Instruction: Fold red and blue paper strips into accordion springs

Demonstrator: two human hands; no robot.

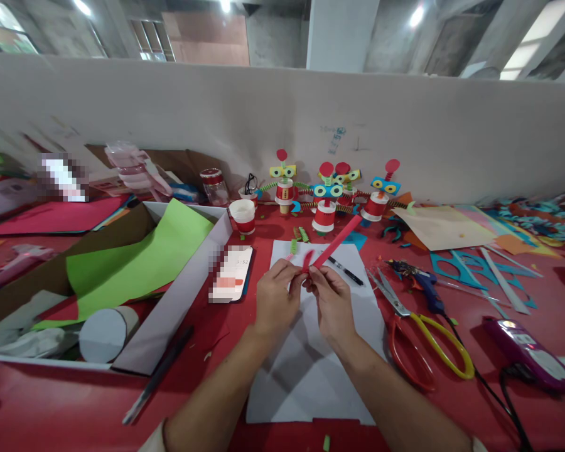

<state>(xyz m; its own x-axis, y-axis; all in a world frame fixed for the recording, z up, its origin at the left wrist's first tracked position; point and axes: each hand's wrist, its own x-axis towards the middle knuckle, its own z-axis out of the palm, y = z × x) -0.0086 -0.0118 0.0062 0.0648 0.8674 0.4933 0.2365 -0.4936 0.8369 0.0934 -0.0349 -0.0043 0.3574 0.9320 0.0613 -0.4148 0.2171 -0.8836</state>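
A red paper strip [338,240] is pinched between my two hands above a white sheet [311,376]. My left hand [279,292] has its fingers closed at the strip's left part, where a short piece stands up. Close beside it, my right hand [330,300] grips the strip near the same spot, and the long part slants up to the right. A black pen [346,270] lies on the sheet behind my right hand. Small folded green paper springs [301,235] lie just beyond the sheet's far edge.
Several paper-cup robot figures [326,207] stand at the back. Large scissors [405,314] and a blue glue gun [426,285] with a cord lie right. Left are a phone [233,273], a paper cup [243,216] and an open box [179,295] holding green paper [145,263].
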